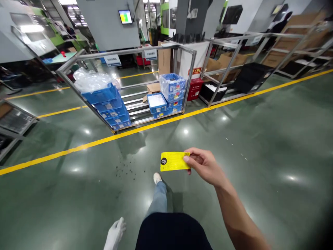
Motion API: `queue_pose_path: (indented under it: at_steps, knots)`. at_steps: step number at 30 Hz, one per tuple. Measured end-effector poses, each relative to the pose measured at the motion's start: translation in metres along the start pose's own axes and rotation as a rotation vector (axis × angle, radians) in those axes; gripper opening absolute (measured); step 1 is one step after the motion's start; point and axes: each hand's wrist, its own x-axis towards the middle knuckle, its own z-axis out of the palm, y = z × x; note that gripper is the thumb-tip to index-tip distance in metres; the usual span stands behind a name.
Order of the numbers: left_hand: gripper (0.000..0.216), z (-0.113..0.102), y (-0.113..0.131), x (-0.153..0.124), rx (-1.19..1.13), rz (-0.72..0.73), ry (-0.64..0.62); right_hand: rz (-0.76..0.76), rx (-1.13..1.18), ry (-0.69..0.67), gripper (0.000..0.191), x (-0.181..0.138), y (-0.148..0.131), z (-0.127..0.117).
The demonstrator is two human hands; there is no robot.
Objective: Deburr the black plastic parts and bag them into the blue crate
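My right hand (204, 165), bare, pinches the right end of a yellow paper card (173, 161) between thumb and fingers. The card is held out flat over the floor, with a black round mark reading "8月" at its left end and small print that I cannot read. Low at the left, my left hand (116, 232) wears a white glove and hangs beside my body. Its fingers are loosely bent and partly hidden, and no object shows in it.
Ahead, a metal-framed cart (125, 86) carries stacked blue crates (111, 106) and more blue crates (173, 92) at its right. A yellow floor line (145, 127) runs along its front. Farther right stand a red box (194, 89) and racks with cartons (229, 66). Dark specks lie on the green floor.
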Motion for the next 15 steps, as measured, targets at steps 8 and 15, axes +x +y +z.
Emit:
queue_pose_path:
  at_steps: [8, 15]
  knots:
    - [0.076, 0.074, 0.314, 0.156, 0.241, 0.282, -0.078, 0.052, -0.030, 0.114, 0.034, 0.257, 0.006, -0.051]
    - [0.067, 0.211, 0.548, 0.269, 0.322, 0.405, -0.237, 0.136, -0.238, 0.256, 0.030, 0.472, 0.110, -0.151]
